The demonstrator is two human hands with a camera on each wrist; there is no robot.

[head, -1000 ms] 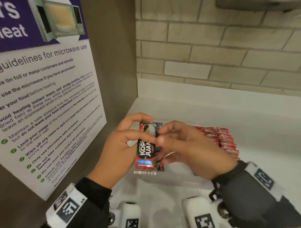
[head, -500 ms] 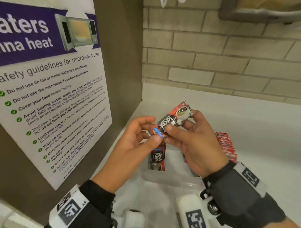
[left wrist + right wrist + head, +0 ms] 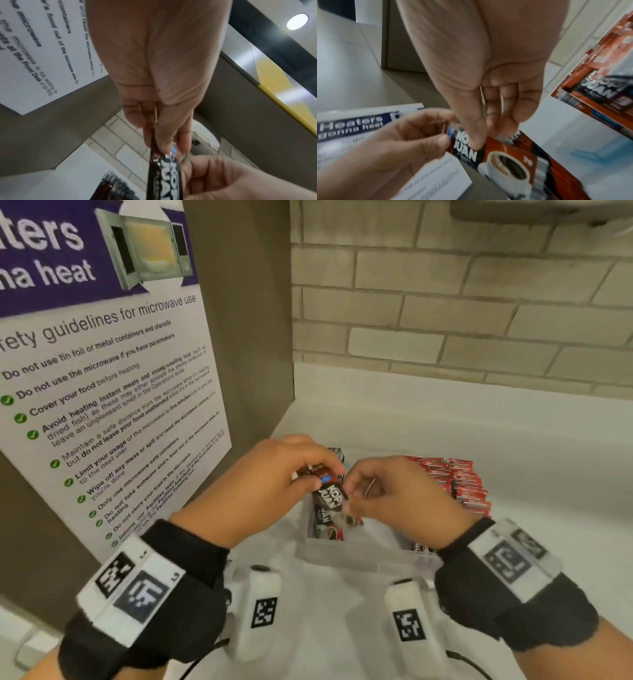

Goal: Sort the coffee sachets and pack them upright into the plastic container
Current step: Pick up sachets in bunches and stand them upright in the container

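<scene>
A single coffee sachet [image 3: 330,497] is pinched at both ends above the clear plastic container [image 3: 346,553], the left hand [image 3: 270,484] curled on its upper, blue-tabbed end and the right hand [image 3: 394,498] nipping the lower part between thumb and fingers [image 3: 477,136], so neither hand is free and neither is spread wide. The risk is judged to lie in the handover: the wrapper is a glossy, slick foil film, flat and narrow, seen almost edge-on from the left wrist, and a thin pinch on such a skin can slide if one hand lets go before the other is firm. Should it drop, it is likely to land flat or slanted inside the container (where another dark sachet [image 3: 323,525] is seen already standing near the left wall) and not upright as the task wants. A second hazard is judged in the packed row of red sachets [image 3: 455,484] at the right side: they are light, crimped-edged slips leaning on one another, and a knuckle brushed against them could tip the file over like cards. The container's walls are thin, smooth and see-through, so its rim is hard to read against the pale surface [image 3: 548,474], and a sachet corner could be caught on it. Whether the bundle at the near right corner is loose or banded cannot be told.
</scene>
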